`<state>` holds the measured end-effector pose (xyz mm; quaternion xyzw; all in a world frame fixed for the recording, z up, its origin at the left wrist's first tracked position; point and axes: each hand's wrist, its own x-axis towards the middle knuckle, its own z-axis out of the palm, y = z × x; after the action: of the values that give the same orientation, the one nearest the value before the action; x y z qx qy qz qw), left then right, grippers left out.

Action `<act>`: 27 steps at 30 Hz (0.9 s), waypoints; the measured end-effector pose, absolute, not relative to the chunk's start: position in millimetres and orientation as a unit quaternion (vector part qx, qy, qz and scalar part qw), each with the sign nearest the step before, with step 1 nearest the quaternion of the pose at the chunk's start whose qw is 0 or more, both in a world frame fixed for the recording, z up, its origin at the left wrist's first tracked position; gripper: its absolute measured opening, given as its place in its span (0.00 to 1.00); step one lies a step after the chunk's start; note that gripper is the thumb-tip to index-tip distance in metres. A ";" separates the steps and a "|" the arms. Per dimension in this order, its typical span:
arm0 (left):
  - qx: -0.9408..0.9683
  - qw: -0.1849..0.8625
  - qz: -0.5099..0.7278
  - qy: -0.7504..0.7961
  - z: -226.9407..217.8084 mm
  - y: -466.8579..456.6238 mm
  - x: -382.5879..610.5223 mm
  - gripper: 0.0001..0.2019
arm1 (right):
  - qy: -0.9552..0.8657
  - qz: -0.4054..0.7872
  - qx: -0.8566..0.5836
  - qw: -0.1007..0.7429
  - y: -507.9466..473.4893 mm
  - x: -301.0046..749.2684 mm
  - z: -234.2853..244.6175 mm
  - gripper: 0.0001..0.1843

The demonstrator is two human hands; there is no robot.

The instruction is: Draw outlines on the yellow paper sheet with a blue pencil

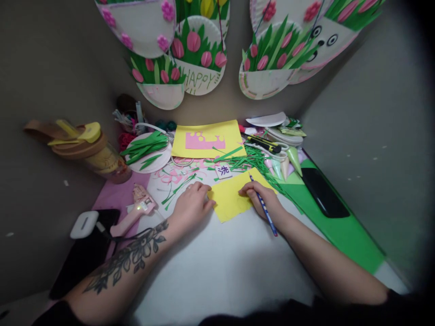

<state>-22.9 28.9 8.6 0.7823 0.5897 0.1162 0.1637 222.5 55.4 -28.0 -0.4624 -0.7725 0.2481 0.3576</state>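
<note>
My right hand (263, 199) is closed around a blue patterned pencil (266, 213), whose tip points up and away from me over the right part of a small sheet of yellow paper (228, 199). At the sheet's left edge, my left hand (193, 201) grips it between curled fingers and thumb. The sheet lies slightly turned on the white table surface (217, 262). Just behind it sits a small white card (223, 171) with a dark written character. I see no clear marks on the yellow sheet.
Green strips (251, 160) and pink scraps (173, 172) litter the back. A larger yellow sheet (210, 127) bears cut pink paper (195, 142). A glue gun (136, 213) and tumbler (98, 156) stand left; a black phone (324, 192) lies right. Paper-plate crafts (200, 81) hang above.
</note>
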 end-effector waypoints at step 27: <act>0.806 0.158 0.047 0.568 3.7 25.0 -18.9 0.14 | -0.847 0.204 -0.433 0.231 139.5 183.5 3.7 0.16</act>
<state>-18.9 25.0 3.7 0.8062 0.5684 0.0470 0.1575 183.5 139.5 3.7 -0.4330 -0.8470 0.2043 0.2309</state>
